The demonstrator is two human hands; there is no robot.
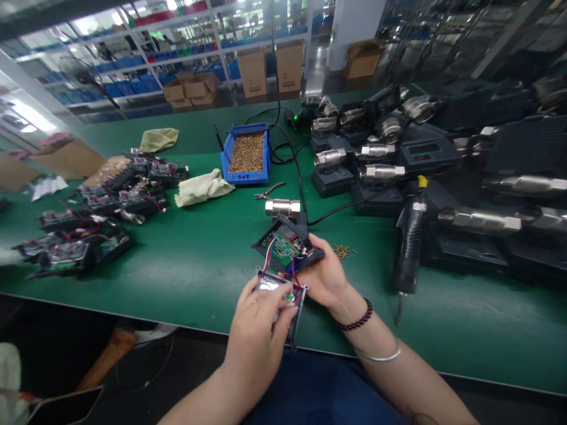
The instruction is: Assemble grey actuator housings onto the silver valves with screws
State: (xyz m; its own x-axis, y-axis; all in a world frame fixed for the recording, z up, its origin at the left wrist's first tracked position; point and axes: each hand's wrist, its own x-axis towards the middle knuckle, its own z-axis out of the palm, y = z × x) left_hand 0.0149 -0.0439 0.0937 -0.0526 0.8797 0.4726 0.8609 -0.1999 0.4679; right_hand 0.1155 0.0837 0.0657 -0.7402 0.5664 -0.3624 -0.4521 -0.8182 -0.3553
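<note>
My left hand (259,321) is closed on a dark housing cover (297,321), its thumb and fingers pinched near a small round part. Fingers hide much of the cover's inner side. My right hand (328,277) grips the dark housing (313,255) of a meter from the right and below. Inside it a green circuit board (283,249) faces up. Red and white wires (268,255) run from the housing to the cover. A shiny metal pipe fitting (282,207) sits at the housing's far end. Small brass-coloured screws (342,251) lie loose right of my right hand.
A blue bin (247,178) of screws stands behind, with cutting pliers (270,192) and a cloth (204,188) nearby. A power screwdriver (411,242) lies right, beside several meters with metal fittings (383,172). Several opened housings (66,254) crowd the left. A black cable (301,183) crosses the table.
</note>
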